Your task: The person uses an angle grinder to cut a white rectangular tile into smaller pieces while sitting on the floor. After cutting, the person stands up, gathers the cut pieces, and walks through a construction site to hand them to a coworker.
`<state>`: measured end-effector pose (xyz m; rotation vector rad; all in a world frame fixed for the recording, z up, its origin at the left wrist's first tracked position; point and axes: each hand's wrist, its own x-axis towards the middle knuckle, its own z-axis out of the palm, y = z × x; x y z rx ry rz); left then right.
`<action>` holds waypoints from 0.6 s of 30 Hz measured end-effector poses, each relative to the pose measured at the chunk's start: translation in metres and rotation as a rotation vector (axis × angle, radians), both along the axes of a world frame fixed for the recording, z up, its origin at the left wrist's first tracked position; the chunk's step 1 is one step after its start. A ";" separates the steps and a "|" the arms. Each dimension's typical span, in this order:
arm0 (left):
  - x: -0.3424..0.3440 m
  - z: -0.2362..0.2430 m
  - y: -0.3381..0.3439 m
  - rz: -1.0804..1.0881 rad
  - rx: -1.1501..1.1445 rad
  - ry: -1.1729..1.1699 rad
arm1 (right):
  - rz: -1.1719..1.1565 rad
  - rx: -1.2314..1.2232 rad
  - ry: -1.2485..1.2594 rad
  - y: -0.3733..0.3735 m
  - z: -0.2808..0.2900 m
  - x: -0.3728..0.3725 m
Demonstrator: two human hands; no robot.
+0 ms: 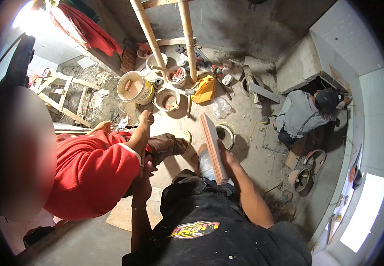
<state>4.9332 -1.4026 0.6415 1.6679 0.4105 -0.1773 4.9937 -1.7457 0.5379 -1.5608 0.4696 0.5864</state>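
Note:
My right hand (225,154) grips a long pinkish-brown tile (212,146) by its edge, holding it on edge above the concrete floor, in front of my black shirt. My left hand (144,174) is raised at my left side, close against the arm of a person in a red shirt (92,170). Its fingers look curled, and whether they hold anything is hidden. That person's hand (146,118) reaches out toward the buckets.
Several mortar buckets (134,87) and a yellow bag (205,89) stand by two bamboo poles (187,40). A small white bucket (225,134) sits just past the tile. A person in a grey shirt (300,114) crouches at the right wall. Rubble and a wooden frame (63,95) lie left.

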 end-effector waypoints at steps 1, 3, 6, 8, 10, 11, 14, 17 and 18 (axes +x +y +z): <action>0.007 0.001 -0.004 0.012 -0.005 0.012 | 0.027 -0.009 -0.013 0.006 -0.002 0.012; 0.021 0.001 -0.017 0.019 -0.006 0.028 | 0.067 -0.019 -0.019 0.017 -0.007 0.040; 0.052 -0.006 -0.034 -0.170 -0.094 -0.030 | 0.152 -0.035 0.118 0.030 -0.015 0.087; 0.091 -0.015 -0.045 -0.237 -0.336 0.170 | 0.162 0.005 0.220 0.044 -0.021 0.129; 0.128 -0.022 -0.059 -0.220 -0.516 0.285 | 0.137 -0.122 0.279 0.059 -0.026 0.167; 0.151 -0.025 -0.065 -0.205 -0.611 0.334 | 0.154 -0.174 0.254 0.064 -0.026 0.187; 0.226 -0.029 -0.082 -0.154 -0.697 0.403 | 0.255 -0.293 0.017 0.077 -0.023 0.248; 0.304 -0.033 -0.099 -0.059 -0.536 0.488 | 0.345 -0.288 0.143 0.078 -0.022 0.325; 0.326 -0.034 -0.104 0.004 -0.490 0.577 | 0.361 -0.300 0.211 0.078 -0.022 0.348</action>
